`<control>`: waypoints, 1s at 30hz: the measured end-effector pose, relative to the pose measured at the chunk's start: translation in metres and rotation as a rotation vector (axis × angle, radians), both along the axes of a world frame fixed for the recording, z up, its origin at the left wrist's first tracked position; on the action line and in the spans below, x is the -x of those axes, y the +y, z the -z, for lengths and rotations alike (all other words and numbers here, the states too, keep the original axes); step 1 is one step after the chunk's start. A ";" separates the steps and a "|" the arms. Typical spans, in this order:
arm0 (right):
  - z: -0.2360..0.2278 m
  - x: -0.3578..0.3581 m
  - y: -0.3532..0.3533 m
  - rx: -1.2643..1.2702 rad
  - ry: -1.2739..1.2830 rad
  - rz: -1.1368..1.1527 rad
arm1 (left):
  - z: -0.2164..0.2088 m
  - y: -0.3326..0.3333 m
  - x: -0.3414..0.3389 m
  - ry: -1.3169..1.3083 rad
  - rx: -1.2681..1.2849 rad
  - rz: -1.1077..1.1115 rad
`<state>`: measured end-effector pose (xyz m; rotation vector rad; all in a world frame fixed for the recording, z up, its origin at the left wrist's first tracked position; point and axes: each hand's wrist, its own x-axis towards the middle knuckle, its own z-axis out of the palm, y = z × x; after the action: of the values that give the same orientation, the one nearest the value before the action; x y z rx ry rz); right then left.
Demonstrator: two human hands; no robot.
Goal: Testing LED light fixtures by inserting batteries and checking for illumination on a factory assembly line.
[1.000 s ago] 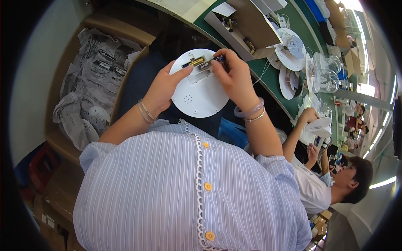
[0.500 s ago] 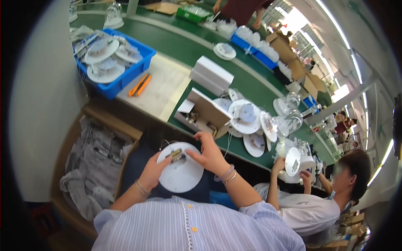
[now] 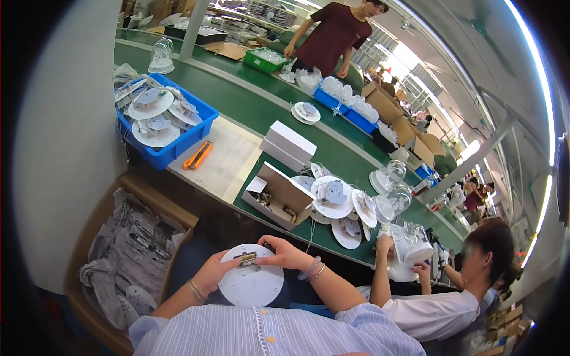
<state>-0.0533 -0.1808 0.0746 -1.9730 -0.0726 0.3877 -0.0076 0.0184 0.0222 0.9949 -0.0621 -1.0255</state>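
**Both hands on the round white base plate**

I hold the plate over my lap, in front of the near table, its face turned up so that the battery compartment lies open to my view. My left hand is clamped on the left rim, thumb on the face near a battery; I judge that this grip keeps the plate from turning. My right hand has its thumb at the compartment's right end, fingers bent by the upper rim; whether that grip is closed on anything, I cannot tell. The open cardboard box stands at the table's near edge, probably for a short reach. The orange cutter lies beside the blue bin, apparently kept aside.
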 end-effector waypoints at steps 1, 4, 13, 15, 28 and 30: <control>0.001 0.001 0.002 -0.058 0.049 0.028 | -0.002 0.001 0.000 0.016 -0.007 0.014; 0.008 0.004 0.007 -0.133 0.111 0.023 | -0.003 0.007 0.002 0.059 -0.015 0.061; 0.015 0.008 0.016 0.002 0.100 0.058 | -0.009 0.010 0.004 0.052 -0.104 0.086; 0.016 0.009 0.014 0.124 -0.026 0.091 | -0.003 0.005 0.004 0.074 -0.015 0.022; -0.036 0.023 -0.003 0.044 -0.601 0.523 | -0.026 -0.020 0.004 0.016 0.204 -0.201; -0.035 0.028 -0.002 -0.055 -0.525 0.556 | -0.032 -0.024 0.006 0.030 0.205 -0.191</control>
<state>-0.0814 -0.1833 0.1095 -1.8987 0.1294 -0.4890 -0.0133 -0.0053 0.0540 0.7828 -0.0452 -0.8404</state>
